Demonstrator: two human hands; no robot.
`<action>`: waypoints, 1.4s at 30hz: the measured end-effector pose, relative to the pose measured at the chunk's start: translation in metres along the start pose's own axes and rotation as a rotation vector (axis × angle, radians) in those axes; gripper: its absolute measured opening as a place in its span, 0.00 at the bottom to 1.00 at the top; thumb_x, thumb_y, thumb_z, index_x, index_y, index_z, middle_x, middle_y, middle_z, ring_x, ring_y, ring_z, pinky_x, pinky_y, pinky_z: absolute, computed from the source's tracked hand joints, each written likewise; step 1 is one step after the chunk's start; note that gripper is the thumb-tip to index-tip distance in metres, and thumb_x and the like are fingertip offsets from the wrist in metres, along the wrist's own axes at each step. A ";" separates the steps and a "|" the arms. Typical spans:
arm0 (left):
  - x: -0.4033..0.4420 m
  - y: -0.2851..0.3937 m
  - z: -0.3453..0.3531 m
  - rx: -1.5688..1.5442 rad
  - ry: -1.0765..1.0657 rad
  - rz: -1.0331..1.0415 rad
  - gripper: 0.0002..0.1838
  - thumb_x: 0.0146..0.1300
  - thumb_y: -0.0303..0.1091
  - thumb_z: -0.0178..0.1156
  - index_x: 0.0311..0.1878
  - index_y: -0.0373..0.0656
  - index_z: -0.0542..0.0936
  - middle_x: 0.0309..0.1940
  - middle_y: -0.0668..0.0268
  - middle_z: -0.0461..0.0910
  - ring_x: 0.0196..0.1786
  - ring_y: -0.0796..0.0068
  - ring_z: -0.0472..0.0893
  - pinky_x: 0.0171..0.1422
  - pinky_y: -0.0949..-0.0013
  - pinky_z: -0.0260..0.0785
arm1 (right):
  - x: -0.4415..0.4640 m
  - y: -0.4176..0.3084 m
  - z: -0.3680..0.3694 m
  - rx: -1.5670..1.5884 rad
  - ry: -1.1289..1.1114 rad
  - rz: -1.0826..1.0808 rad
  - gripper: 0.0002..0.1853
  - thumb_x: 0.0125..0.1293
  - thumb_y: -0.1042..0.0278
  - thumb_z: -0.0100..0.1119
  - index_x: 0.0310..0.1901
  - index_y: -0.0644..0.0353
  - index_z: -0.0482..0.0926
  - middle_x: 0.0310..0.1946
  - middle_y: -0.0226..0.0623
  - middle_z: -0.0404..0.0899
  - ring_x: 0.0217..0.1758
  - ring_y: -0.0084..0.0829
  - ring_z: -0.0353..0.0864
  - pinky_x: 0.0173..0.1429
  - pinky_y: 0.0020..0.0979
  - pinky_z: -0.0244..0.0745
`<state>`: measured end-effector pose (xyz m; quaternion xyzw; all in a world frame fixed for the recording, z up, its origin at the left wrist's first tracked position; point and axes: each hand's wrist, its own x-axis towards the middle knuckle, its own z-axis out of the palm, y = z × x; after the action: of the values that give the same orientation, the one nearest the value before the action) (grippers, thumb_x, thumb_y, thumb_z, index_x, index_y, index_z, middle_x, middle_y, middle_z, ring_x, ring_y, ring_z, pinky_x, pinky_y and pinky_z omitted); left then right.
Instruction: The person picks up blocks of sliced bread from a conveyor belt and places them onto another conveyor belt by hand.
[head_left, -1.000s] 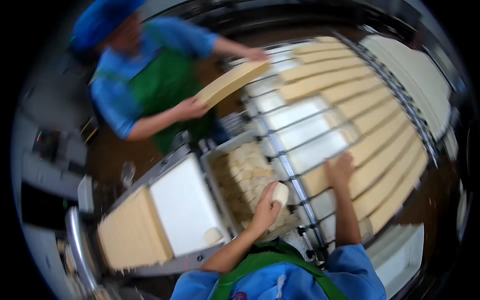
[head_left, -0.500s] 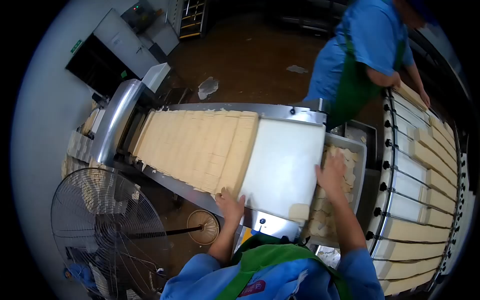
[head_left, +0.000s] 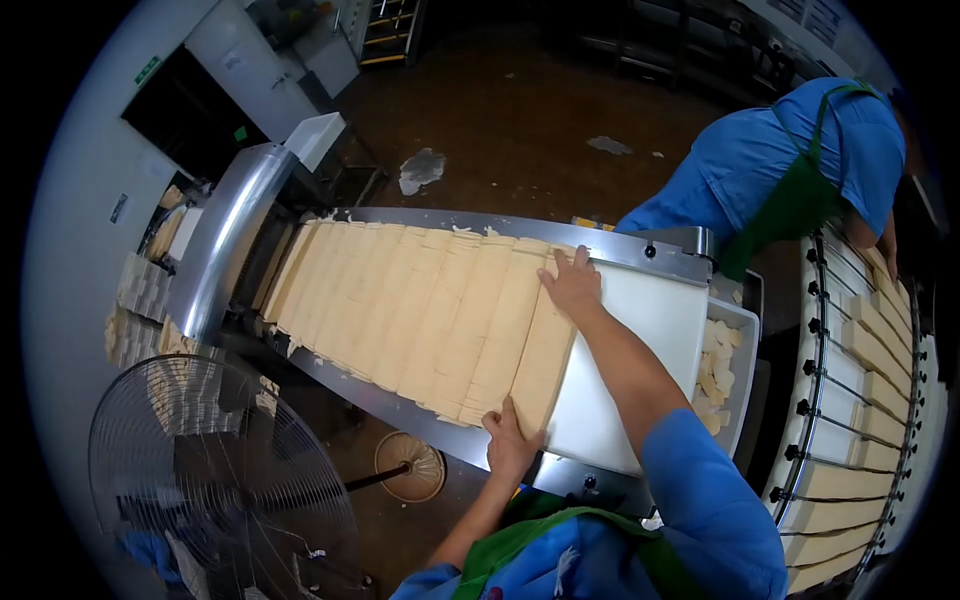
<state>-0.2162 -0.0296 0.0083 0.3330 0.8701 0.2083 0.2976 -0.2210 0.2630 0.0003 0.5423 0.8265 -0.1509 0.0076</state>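
Observation:
Pale dough sheets (head_left: 400, 300) lie in overlapping rows along a conveyor. The end row of stacked dough sheets (head_left: 545, 355) lies across the white belt (head_left: 640, 320). My left hand (head_left: 511, 445) grips the near end of this row, its index finger along the seam and its thumb on the belt side. At the far end, my right hand (head_left: 575, 285) is curled over the same row, thumb and fingers apart around it. Part of each grip is hidden by the hand itself.
A grey bin (head_left: 745, 330) with dough scraps stands past the belt's end. On the right, a co-worker (head_left: 770, 165) leans over a rack (head_left: 815, 400) holding long dough blocks. A large fan (head_left: 225, 490) stands at lower left, and a metal machine housing (head_left: 235, 235) spans the conveyor's far end.
My right hand has moved left from above the scrap bin to the far end of the end row. My left hand has shifted right along the near edge. The co-worker has bent lower over the rack.

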 end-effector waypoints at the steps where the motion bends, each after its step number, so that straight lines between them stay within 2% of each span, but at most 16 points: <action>1: 0.000 0.000 -0.002 -0.011 -0.011 0.007 0.50 0.45 0.41 0.72 0.70 0.44 0.54 0.56 0.46 0.57 0.48 0.44 0.76 0.51 0.53 0.73 | -0.001 -0.002 0.001 -0.004 -0.002 0.008 0.36 0.65 0.36 0.44 0.70 0.45 0.57 0.72 0.49 0.47 0.61 0.47 0.67 0.64 0.44 0.61; 7: -0.002 0.011 0.010 -0.010 -0.019 0.146 0.47 0.46 0.39 0.72 0.69 0.46 0.57 0.54 0.46 0.58 0.51 0.45 0.73 0.53 0.55 0.72 | -0.031 0.047 -0.028 0.099 -0.027 0.216 0.37 0.59 0.38 0.53 0.65 0.52 0.62 0.68 0.51 0.52 0.58 0.51 0.71 0.59 0.45 0.69; 10: -0.011 0.035 0.017 -0.099 -0.249 0.250 0.45 0.47 0.38 0.71 0.68 0.47 0.58 0.53 0.47 0.59 0.52 0.45 0.72 0.56 0.55 0.71 | -0.047 0.110 -0.039 0.155 -0.034 0.485 0.40 0.56 0.40 0.57 0.66 0.57 0.61 0.69 0.51 0.50 0.65 0.55 0.63 0.60 0.47 0.68; 12: -0.011 0.035 0.040 -0.165 -0.270 0.453 0.47 0.49 0.43 0.70 0.68 0.39 0.55 0.59 0.39 0.56 0.54 0.42 0.70 0.59 0.52 0.69 | -0.058 0.161 -0.024 -0.022 0.149 0.453 0.46 0.54 0.39 0.59 0.68 0.60 0.58 0.71 0.53 0.46 0.73 0.56 0.50 0.63 0.49 0.66; 13: -0.014 0.043 0.048 -0.137 -0.329 0.375 0.48 0.48 0.44 0.70 0.68 0.37 0.53 0.58 0.36 0.56 0.54 0.41 0.69 0.60 0.52 0.68 | -0.071 0.170 -0.035 0.040 0.146 0.495 0.52 0.52 0.37 0.60 0.71 0.62 0.53 0.72 0.55 0.42 0.76 0.53 0.39 0.66 0.50 0.63; 16: -0.019 0.065 0.071 -0.010 -0.340 0.298 0.50 0.48 0.45 0.70 0.67 0.37 0.49 0.57 0.32 0.57 0.56 0.38 0.66 0.59 0.51 0.66 | -0.107 0.195 -0.060 0.300 0.149 0.674 0.51 0.50 0.40 0.63 0.69 0.63 0.54 0.73 0.58 0.35 0.75 0.53 0.46 0.66 0.46 0.64; 18: -0.024 0.080 0.083 -0.022 -0.231 0.458 0.45 0.49 0.39 0.69 0.66 0.38 0.53 0.59 0.31 0.54 0.58 0.34 0.64 0.59 0.50 0.66 | -0.141 0.223 -0.067 0.477 0.363 0.726 0.45 0.48 0.49 0.65 0.63 0.63 0.54 0.64 0.55 0.51 0.68 0.56 0.59 0.61 0.46 0.68; 20: -0.034 0.111 0.093 -0.054 -0.198 0.537 0.43 0.49 0.34 0.67 0.66 0.38 0.54 0.60 0.30 0.51 0.60 0.32 0.61 0.61 0.50 0.64 | -0.180 0.255 -0.091 0.655 0.408 0.826 0.45 0.48 0.52 0.65 0.63 0.64 0.52 0.61 0.55 0.53 0.60 0.57 0.67 0.59 0.48 0.69; 22: -0.046 0.139 0.109 -0.093 -0.146 0.592 0.41 0.50 0.29 0.65 0.66 0.38 0.54 0.61 0.28 0.49 0.62 0.30 0.58 0.63 0.50 0.62 | -0.218 0.293 -0.106 0.704 0.598 0.874 0.44 0.48 0.52 0.64 0.62 0.65 0.52 0.60 0.56 0.54 0.57 0.58 0.70 0.58 0.49 0.69; 24: -0.059 0.176 0.127 -0.127 -0.057 0.794 0.42 0.48 0.21 0.62 0.68 0.40 0.55 0.62 0.34 0.43 0.62 0.37 0.57 0.66 0.53 0.58 | -0.253 0.333 -0.123 0.742 0.776 0.896 0.44 0.49 0.52 0.64 0.62 0.65 0.52 0.59 0.58 0.54 0.54 0.58 0.72 0.57 0.49 0.70; 25: -0.069 0.199 0.133 -0.182 -0.133 0.821 0.43 0.48 0.19 0.61 0.69 0.40 0.54 0.65 0.36 0.41 0.65 0.37 0.55 0.69 0.54 0.54 | -0.267 0.358 -0.135 0.740 0.843 0.939 0.43 0.49 0.52 0.63 0.61 0.65 0.52 0.58 0.59 0.55 0.53 0.59 0.72 0.57 0.49 0.70; 30: -0.099 0.305 0.184 -0.294 -0.103 1.080 0.41 0.52 0.19 0.60 0.70 0.38 0.53 0.67 0.40 0.50 0.70 0.38 0.52 0.71 0.52 0.50 | -0.289 0.490 -0.171 0.764 1.059 0.971 0.43 0.51 0.49 0.63 0.61 0.66 0.53 0.55 0.57 0.59 0.51 0.58 0.73 0.56 0.48 0.72; 36: -0.098 0.397 0.246 -0.307 -0.096 1.215 0.38 0.55 0.22 0.62 0.69 0.39 0.59 0.69 0.42 0.54 0.70 0.43 0.57 0.73 0.57 0.50 | -0.277 0.602 -0.200 1.013 0.935 0.972 0.41 0.54 0.43 0.59 0.59 0.68 0.58 0.54 0.59 0.65 0.53 0.58 0.73 0.58 0.47 0.71; 38: -0.083 0.417 0.260 -0.229 -0.090 1.248 0.35 0.58 0.22 0.60 0.69 0.41 0.61 0.69 0.42 0.56 0.71 0.45 0.58 0.72 0.59 0.53 | -0.263 0.649 -0.180 0.782 0.952 1.053 0.41 0.55 0.39 0.55 0.59 0.68 0.62 0.54 0.59 0.69 0.55 0.56 0.73 0.60 0.46 0.70; 40: -0.060 0.433 0.276 -0.158 -0.270 1.298 0.31 0.61 0.23 0.58 0.68 0.42 0.63 0.67 0.46 0.62 0.71 0.49 0.60 0.70 0.61 0.56 | -0.270 0.668 -0.191 0.735 0.873 1.106 0.40 0.57 0.38 0.52 0.59 0.67 0.64 0.54 0.58 0.72 0.55 0.55 0.74 0.59 0.46 0.70; 42: -0.053 0.451 0.290 -0.145 -0.317 1.316 0.29 0.63 0.23 0.56 0.68 0.42 0.63 0.65 0.49 0.66 0.71 0.54 0.62 0.69 0.63 0.59 | -0.277 0.692 -0.193 0.572 0.551 1.080 0.39 0.58 0.41 0.50 0.63 0.64 0.62 0.59 0.57 0.67 0.62 0.52 0.69 0.63 0.46 0.65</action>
<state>0.2114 0.2931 0.0679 0.7987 0.4159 0.3525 0.2545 0.5444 0.3187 0.0664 0.8792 0.3382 -0.1948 -0.2733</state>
